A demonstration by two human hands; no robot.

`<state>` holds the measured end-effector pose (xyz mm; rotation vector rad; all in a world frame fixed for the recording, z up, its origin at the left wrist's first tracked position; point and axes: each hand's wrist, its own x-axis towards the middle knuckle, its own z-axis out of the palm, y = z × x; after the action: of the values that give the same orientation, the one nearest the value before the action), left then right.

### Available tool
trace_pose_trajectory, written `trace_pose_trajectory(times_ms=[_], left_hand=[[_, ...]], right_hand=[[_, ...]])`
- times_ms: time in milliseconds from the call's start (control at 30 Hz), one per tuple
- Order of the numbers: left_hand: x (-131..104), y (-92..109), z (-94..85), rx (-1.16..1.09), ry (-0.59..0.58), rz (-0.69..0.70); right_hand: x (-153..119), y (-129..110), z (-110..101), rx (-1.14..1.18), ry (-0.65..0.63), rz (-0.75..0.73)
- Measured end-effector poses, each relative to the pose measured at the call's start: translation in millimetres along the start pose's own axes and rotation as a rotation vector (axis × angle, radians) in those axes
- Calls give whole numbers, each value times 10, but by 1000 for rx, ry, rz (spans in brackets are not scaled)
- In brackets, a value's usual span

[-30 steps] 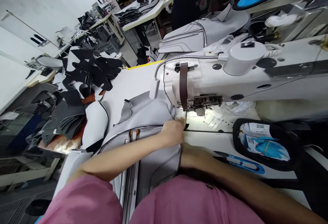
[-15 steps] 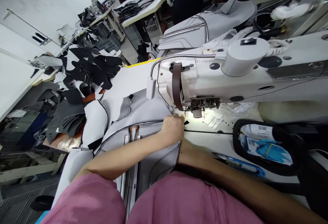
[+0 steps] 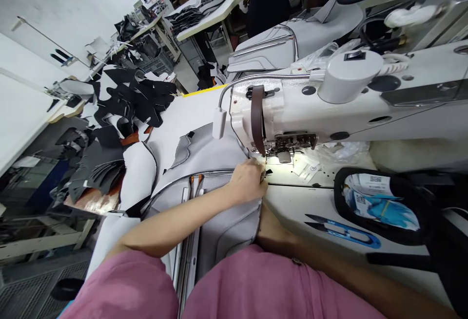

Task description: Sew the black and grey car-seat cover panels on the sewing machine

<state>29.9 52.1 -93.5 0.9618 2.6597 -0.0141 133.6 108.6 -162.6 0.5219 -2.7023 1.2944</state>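
A white sewing machine [image 3: 292,109] reaches in from the right, its needle area lit by a lamp. Grey fabric panels [image 3: 208,151] with dark edging lie left of the needle and run down to my lap. Just in front of the presser foot, my left hand [image 3: 249,180] is closed on the edge of the grey fabric, knuckles up. My right forearm comes from the lower right and passes under the fabric; my right hand [image 3: 268,216] shows only near the wrist, and its fingers are hidden by the panel and my left hand.
Blue thread snips [image 3: 347,234] lie right of my right forearm, below a black-rimmed tray [image 3: 338,197] with blue packets. Black and white cut pieces [image 3: 127,100] are heaped at the left. Behind the machine lies another grey panel [image 3: 266,46]; a person stands beyond it.
The view has shifted slightly. My right forearm has moved down and left, so the blue snips show more fully. My left hand stays closed at the fabric edge by the needle.
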Motion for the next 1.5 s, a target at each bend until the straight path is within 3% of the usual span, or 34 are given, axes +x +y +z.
trace_pose_trajectory(times_ms=[200, 433, 633, 800, 1067, 1133, 1233, 1333, 1400, 1500], left_hand=[[50, -2, -26, 80, 18, 23], [137, -1, -31, 179, 57, 28], [168, -42, -61, 138, 18, 16], [37, 0, -35, 134, 116, 31], [88, 52, 198, 115, 155, 38], [100, 26, 252, 91, 196, 27], [90, 5, 318, 33, 255, -3], [62, 22, 364, -15, 300, -26], [36, 46, 385, -34, 323, -24], [-5, 81, 408, -33, 373, -40]], right_hand=[[2, 201, -37, -12, -55, -212], [61, 324, 15, -95, -94, -188], [85, 295, -268, -223, -198, -158], [0, 336, -525, -391, -277, -199], [-79, 569, -527, -321, -160, -333], [-62, 610, -623, -197, -116, -260], [71, 643, -825, -179, 28, 119], [321, 646, -921, -359, -29, 452], [482, 634, -887, -429, -106, 557], [625, 604, -772, -488, -79, 630]])
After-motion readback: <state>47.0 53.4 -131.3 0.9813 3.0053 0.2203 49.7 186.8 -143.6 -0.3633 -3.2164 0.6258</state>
